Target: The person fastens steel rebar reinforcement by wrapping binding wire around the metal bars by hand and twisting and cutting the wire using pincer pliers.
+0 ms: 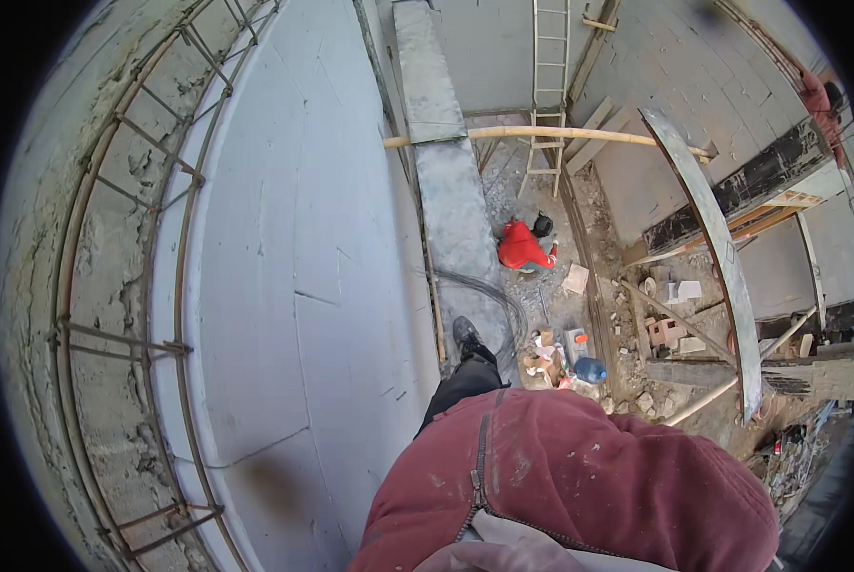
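Observation:
Neither of my hands shows in the head view. My maroon zip jacket (579, 467), spotted with pale dust, fills the lower middle, and its right sleeve bulges outward with the hand hidden. A pale, creased shape (503, 555) lies at the lower edge below the zipper; I cannot make out whether it is cloth or part of a hand. My dark shoe (467, 336) rests on a long grey plank (455, 200) high above the ground. Beside the plank on the left rises a smooth pale wall (293, 238).
Steel rebar cages (190, 191) run along the left. A bamboo pole (579, 133) crosses by the plank. Below, a person in red (525, 246) crouches near a ladder (549, 76). A blue bottle (590, 370), rubble and another board (708, 219) are at right; another person (818, 105) is at far right.

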{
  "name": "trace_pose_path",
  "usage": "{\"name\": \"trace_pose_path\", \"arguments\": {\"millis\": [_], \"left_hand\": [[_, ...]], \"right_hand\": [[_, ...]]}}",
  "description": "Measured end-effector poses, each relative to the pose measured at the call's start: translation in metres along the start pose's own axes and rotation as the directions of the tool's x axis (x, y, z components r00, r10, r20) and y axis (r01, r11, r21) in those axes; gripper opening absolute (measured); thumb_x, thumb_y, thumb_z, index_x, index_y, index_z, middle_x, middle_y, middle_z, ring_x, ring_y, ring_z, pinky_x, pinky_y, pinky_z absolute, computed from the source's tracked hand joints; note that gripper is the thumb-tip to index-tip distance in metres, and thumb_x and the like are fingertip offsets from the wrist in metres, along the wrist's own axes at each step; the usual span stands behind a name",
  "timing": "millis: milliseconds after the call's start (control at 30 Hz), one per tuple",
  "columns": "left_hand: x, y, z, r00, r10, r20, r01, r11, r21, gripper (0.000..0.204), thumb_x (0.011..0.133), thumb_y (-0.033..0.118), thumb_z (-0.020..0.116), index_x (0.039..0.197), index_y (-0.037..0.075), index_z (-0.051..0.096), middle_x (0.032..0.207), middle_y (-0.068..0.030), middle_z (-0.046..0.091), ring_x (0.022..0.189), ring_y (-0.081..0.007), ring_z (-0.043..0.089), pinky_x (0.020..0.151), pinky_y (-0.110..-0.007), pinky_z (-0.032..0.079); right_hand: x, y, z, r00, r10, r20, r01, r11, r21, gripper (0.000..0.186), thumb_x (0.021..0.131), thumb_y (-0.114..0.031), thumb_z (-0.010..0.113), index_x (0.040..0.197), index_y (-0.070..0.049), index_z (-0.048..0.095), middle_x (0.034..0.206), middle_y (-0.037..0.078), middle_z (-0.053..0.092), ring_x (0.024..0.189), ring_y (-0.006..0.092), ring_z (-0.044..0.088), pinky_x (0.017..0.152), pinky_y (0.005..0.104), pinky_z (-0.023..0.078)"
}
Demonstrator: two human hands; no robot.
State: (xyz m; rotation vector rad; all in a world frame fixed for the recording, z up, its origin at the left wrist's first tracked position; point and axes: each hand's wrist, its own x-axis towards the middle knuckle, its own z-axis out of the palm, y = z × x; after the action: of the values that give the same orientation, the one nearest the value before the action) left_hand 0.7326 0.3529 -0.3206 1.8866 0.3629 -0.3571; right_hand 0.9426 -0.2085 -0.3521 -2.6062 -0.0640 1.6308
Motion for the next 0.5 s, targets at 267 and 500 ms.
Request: {"name": "trace_pose_path", "arguments": {"millis": [267,500], "left_hand": [[0.090,0.019,-0.044,0.990,0.131,0.056,-0.132,0.991,0.011,0.023,0.086,0.022,0.045,0.083,0.004,0.058,0.059,-0.0042,0.046,0.049,-0.0151,0.040,0.049,-0.029,0.036],[0.150,0.031,-0.059,0.958,0.255,0.135,-0.259,0.966,0.014,0.023,0.087,0.022,0.045,0.084,0.004,0.057,0.058,-0.0026,0.044,0.049,-0.0138,0.039,0.048,-0.029,0.036]], "right_hand": [[0.052,-0.091,-0.186,0.999,-0.012,-0.030,0.010,0.998,-0.057,0.031,0.078,-0.024,0.057,0.105,-0.010,0.063,0.090,0.020,0.062,0.089,0.0333,0.060,0.078,0.0395,0.045],[0.058,-0.084,-0.266,0.998,0.002,-0.057,-0.007,0.997,-0.082,0.031,0.078,-0.024,0.057,0.105,-0.010,0.063,0.089,0.020,0.062,0.089,0.0335,0.060,0.078,0.0395,0.045]]}}
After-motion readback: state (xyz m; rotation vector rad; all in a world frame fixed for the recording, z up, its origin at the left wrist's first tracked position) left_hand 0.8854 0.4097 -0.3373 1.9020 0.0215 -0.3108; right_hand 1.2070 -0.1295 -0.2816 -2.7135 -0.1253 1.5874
